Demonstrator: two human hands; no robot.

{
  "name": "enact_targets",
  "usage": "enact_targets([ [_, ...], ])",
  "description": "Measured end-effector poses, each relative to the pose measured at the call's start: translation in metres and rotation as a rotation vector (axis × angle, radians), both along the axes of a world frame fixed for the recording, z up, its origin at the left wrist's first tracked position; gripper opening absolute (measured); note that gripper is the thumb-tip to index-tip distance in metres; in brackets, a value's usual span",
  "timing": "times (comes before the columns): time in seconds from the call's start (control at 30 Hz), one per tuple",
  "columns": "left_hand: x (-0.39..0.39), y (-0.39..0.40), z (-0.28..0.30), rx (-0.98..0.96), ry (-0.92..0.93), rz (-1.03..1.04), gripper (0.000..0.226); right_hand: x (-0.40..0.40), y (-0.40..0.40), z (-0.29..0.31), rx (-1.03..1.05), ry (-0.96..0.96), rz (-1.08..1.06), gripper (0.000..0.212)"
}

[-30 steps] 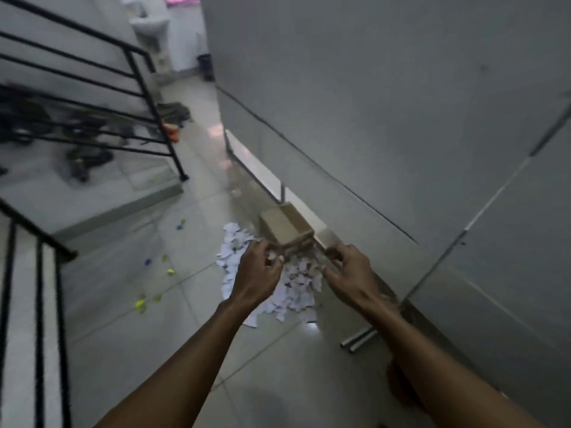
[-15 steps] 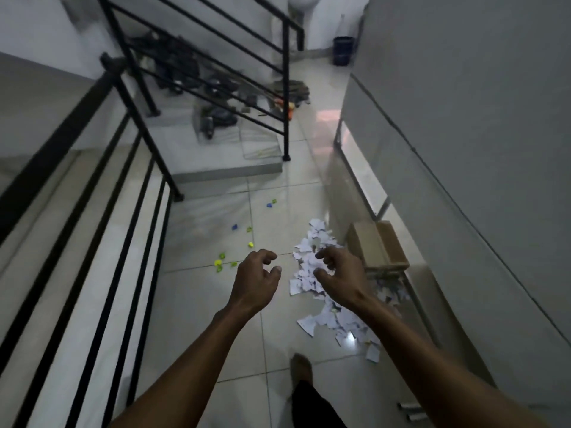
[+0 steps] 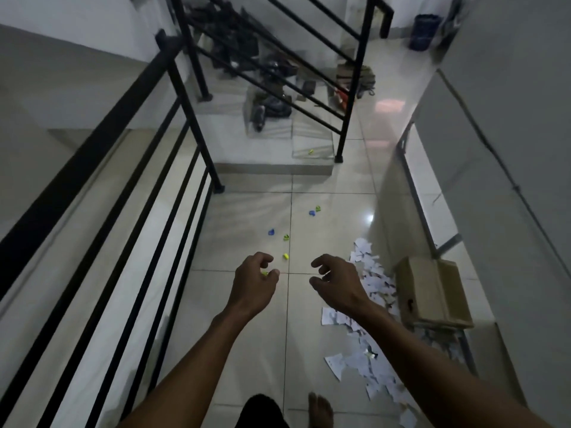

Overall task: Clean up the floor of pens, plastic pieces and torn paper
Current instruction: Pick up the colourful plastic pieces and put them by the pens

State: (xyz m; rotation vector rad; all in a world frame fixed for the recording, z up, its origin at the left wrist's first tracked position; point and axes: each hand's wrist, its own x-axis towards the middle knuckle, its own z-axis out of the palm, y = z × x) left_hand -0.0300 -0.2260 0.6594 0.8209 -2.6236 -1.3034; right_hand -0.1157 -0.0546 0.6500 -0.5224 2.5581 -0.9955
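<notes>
Torn white paper [image 3: 372, 282] lies heaped on the tiled floor at the right, against a brown cardboard box [image 3: 432, 291]. Small yellow-green pieces [image 3: 285, 256] and blue plastic pieces [image 3: 271, 232] are scattered on the tiles ahead of my hands. My left hand [image 3: 255, 287] hovers over the floor with fingers curled and apart; a yellow piece shows just under its fingertips, and I cannot tell if it is touched. My right hand [image 3: 338, 284] hangs beside it, fingers spread, holding nothing. No pens are visible.
A black metal railing [image 3: 173, 193] runs along the left. A raised step [image 3: 272, 168] lies ahead with dark shoes and clutter behind more railing. A grey wall [image 3: 509, 149] closes the right side. My bare foot [image 3: 319, 410] stands at the bottom edge. A dark bin [image 3: 422, 31] stands far back.
My view has swung left, from the box and paper toward the plastic pieces. Both hands left the paper pile and now hover empty over open tiles.
</notes>
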Motion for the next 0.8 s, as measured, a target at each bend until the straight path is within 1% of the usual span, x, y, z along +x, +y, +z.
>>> enact_targets([
  [0.1,-0.032,-0.034,-0.012,0.019,-0.032,0.026,0.026,-0.033,-0.035,-0.011,0.017,-0.028,0.010,0.029],
  [0.3,-0.088,-0.093,-0.039,0.047,-0.096,-0.028,0.026,-0.082,-0.092,-0.032,0.041,-0.089,-0.021,0.028],
  [0.43,-0.144,-0.152,-0.066,0.069,-0.117,-0.072,0.026,-0.130,-0.145,-0.056,0.046,-0.112,-0.073,0.029],
  [0.53,-0.175,-0.189,-0.086,0.065,-0.138,-0.066,0.027,-0.161,-0.182,-0.073,0.048,-0.130,-0.087,0.029],
  [0.67,-0.195,-0.222,-0.112,0.096,-0.156,-0.055,0.028,-0.185,-0.214,-0.098,0.062,-0.159,-0.073,0.028],
  [0.8,-0.208,-0.250,-0.157,0.104,-0.190,-0.026,0.026,-0.212,-0.241,-0.139,0.095,-0.192,-0.040,0.028],
])
